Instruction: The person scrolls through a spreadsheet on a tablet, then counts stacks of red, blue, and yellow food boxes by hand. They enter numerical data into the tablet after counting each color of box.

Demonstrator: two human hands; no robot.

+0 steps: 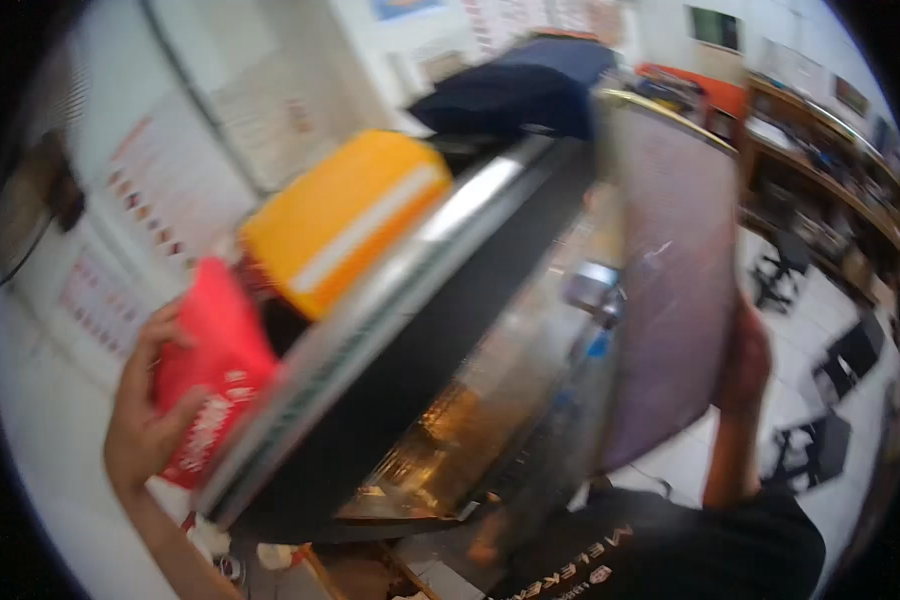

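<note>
My left hand (150, 410) is closed on a bright red packet (215, 400) with white lettering, thumb in front and fingers around its left side. The packet touches the metal-edged side of a long dark case (410, 350), which is tilted across the view. At the right, my right hand (748, 350) grips the right edge of a flat mauve panel (675, 260), its fingers mostly hidden behind it. A metal fitting (592, 285) shows at the panel's left side. Motion blurs much of the view.
A yellow-orange object with a white stripe (350, 220) stands beyond the packet. Dark blue cloth (520, 90) lies past the case. Wooden shelves (820, 160) with many items line the right wall. Black pieces (810, 450) lie on the tiled floor. Printed sheets (155, 190) hang at left.
</note>
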